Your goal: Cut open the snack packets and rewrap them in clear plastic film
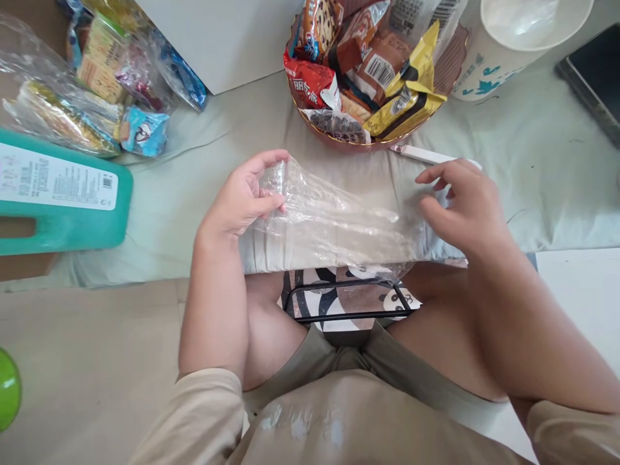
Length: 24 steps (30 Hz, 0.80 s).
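A clear, empty plastic bag [334,216] lies flat on the cloth-covered table [194,187] right in front of me. My left hand [245,197] pinches the bag's left end between thumb and fingers. My right hand [462,206] rests on the bag's right end, fingers loosely spread and curved down onto the plastic. Just beyond the bag stands a brown bowl [443,71] heaped with wrapped snacks [368,64].
A teal container [62,200] with a white label lies at the left. Clear bags of snacks [92,77] sit at the back left. A white cup [508,45] stands at the back right, a dark tablet [593,77] beside it. A white box [227,39] is behind.
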Each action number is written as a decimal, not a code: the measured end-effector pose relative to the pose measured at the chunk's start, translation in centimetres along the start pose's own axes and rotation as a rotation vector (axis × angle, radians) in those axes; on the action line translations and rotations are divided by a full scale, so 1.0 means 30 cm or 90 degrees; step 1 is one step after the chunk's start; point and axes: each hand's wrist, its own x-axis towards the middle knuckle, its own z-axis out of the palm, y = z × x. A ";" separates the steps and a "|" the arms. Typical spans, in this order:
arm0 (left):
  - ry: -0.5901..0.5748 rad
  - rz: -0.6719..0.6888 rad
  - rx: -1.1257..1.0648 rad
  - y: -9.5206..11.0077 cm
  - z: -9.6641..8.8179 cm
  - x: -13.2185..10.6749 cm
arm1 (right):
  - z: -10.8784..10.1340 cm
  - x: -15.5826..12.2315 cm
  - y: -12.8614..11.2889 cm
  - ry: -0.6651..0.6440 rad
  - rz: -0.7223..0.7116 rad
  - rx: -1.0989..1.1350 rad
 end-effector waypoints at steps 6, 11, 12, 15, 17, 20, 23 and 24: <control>-0.139 -0.003 -0.070 0.058 0.043 -0.020 | 0.081 0.000 -0.048 -0.230 0.064 0.448; -0.236 0.031 -0.120 0.082 0.079 -0.011 | 0.136 -0.002 -0.123 -0.461 0.136 0.596; -0.243 0.037 -0.128 0.081 0.083 -0.009 | 0.136 -0.001 -0.134 -0.512 0.135 0.587; -0.199 0.046 -0.179 0.069 0.092 -0.007 | 0.132 0.001 -0.149 -0.567 0.141 0.571; -0.144 0.025 -0.241 0.059 0.099 -0.005 | 0.130 0.001 -0.148 -0.511 0.174 0.598; -0.108 -0.039 -0.296 0.051 0.119 0.001 | 0.131 0.003 -0.140 -0.416 0.219 0.639; -0.118 -0.081 -0.301 0.048 0.154 0.005 | 0.135 0.010 -0.133 -0.329 0.230 0.651; -0.130 -0.094 -0.315 0.048 0.168 0.005 | 0.136 0.013 -0.130 -0.304 0.228 0.647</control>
